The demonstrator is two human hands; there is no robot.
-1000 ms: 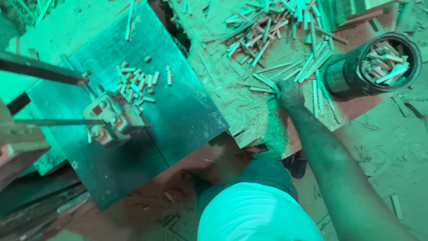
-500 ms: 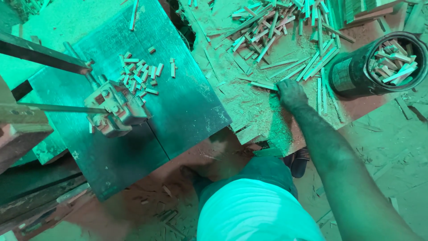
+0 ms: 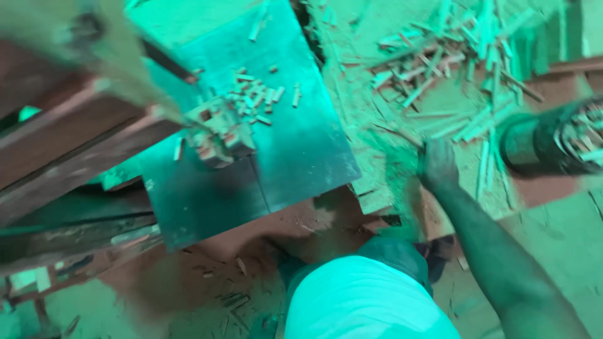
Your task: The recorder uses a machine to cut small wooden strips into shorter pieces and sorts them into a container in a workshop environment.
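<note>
Head view
Right hand (image 3: 438, 164): we see it resting on the sawdust board (image 3: 377, 144), fingers curled near a thin wood strip (image 3: 394, 133); we cannot tell if it grips.
Left hand: out of our view.
Strip pile (image 3: 458, 56): far right.
Dark round can (image 3: 553, 143): right, holding sticks.
Metal table (image 3: 276, 150): left, small wood pieces (image 3: 257, 100) on it.

**Surfaces and what lies on them**

Dark metal table (image 3: 295, 163), left of the right hand (image 3: 438, 164): small cluster of short wood pieces (image 3: 257, 100) on its far part, well apart from the hand. Board (image 3: 377, 169) under and around the hand, dusted with sawdust; heap of thin sticks (image 3: 452, 69) beyond the hand, some reaching just beside it. Dark can (image 3: 546, 147) to the hand's right, lying on its side. Floor (image 3: 188, 282) nearer than the hand: scattered chips. Blurred throughout.
</note>
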